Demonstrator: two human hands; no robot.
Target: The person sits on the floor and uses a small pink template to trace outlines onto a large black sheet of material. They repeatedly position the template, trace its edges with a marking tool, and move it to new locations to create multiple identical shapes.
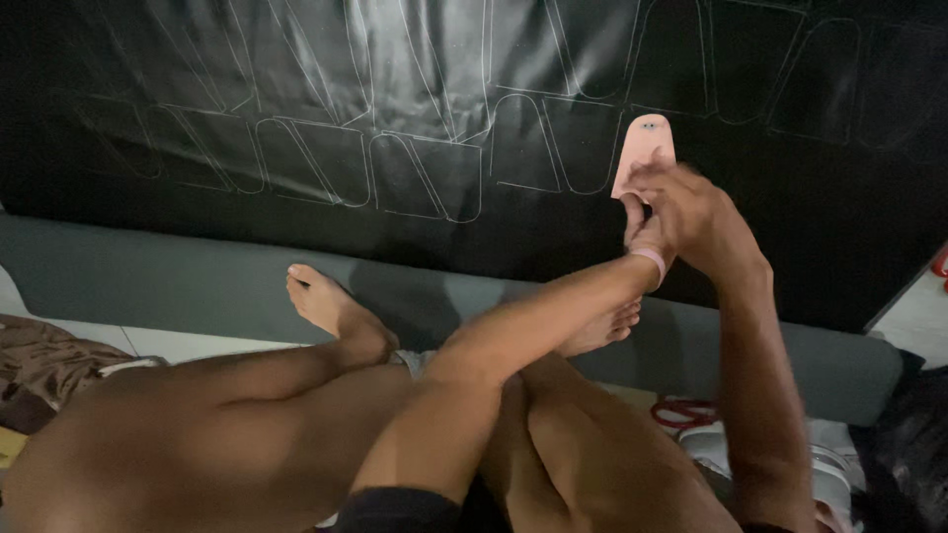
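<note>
While arms cross, both hands (681, 212) press the pink template (644, 150).

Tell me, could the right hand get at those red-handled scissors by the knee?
Probably yes. The right hand is busy up at the pink template, but the red scissors lie uncovered beside that arm, with nothing between.

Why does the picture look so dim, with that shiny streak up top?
Head view: dim light overall; glare streaks across the glossy black sheet with chalk outlines; the legs in front look soft and blurred; the pink rounded template under the right hand and left hand stays fairly sharp.
</note>
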